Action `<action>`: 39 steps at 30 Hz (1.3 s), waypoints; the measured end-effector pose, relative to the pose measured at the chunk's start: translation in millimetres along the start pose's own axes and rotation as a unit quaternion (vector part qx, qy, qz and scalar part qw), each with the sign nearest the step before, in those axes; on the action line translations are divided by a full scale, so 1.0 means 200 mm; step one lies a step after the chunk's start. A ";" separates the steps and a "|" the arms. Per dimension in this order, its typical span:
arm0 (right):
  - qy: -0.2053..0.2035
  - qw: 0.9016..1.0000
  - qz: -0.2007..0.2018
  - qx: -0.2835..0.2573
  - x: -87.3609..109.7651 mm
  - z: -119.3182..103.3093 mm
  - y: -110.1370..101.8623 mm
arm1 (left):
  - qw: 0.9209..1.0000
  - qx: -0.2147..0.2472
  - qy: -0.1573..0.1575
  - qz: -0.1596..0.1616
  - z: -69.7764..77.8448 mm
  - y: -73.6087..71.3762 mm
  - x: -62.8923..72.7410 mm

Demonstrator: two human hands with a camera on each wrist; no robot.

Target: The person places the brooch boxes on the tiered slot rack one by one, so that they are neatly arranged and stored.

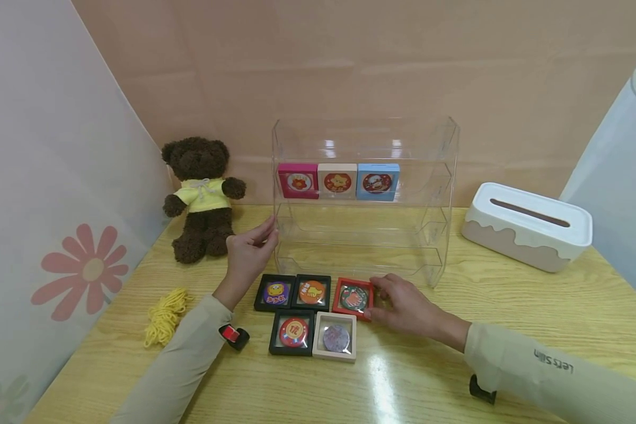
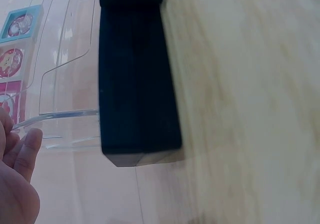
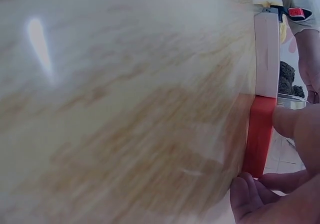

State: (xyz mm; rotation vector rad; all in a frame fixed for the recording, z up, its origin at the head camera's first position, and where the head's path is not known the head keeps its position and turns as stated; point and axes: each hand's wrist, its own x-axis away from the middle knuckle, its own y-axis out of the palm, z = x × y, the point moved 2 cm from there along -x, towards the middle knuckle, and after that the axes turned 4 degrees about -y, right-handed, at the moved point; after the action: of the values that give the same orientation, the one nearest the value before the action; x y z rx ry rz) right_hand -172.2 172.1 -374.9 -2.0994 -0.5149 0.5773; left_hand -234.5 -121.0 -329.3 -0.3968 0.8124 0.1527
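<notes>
My left hand point(image 1: 249, 250) pinches the left side edge of a clear acrylic display rack point(image 1: 360, 141) between thumb and fingers. My right hand point(image 1: 408, 306) grips the right side of a red square frame point(image 1: 354, 297) with a green round badge inside, lying on the table before the rack. Thumb and fingers are on the red frame point(image 3: 260, 136) in the right wrist view too. Left of it lie two black frames, one with a purple badge point(image 1: 276, 292), one with an orange badge point(image 1: 312, 292). Nearer are a black frame with a red badge point(image 1: 294, 333) and a beige frame point(image 1: 335, 337).
On the rack's shelf stand a magenta frame point(image 1: 298, 181), a cream frame point(image 1: 337, 182) and a blue frame point(image 1: 377, 182). A brown teddy bear point(image 1: 201, 200) sits at left behind yellow yarn point(image 1: 166, 317). A white tissue box point(image 1: 530, 227) stands at right.
</notes>
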 end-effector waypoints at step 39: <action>0.031 0.975 0.141 -0.166 -0.01 0.00 0.00 | 1.000 -0.007 0.007 0.001 0.01 0.00 0.00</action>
State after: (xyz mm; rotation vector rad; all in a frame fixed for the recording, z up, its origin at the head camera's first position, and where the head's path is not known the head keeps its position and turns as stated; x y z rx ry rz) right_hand -174.9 171.5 -374.3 -2.5262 -0.2918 0.6173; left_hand -233.1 -120.2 -327.3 -0.4098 0.8263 0.1575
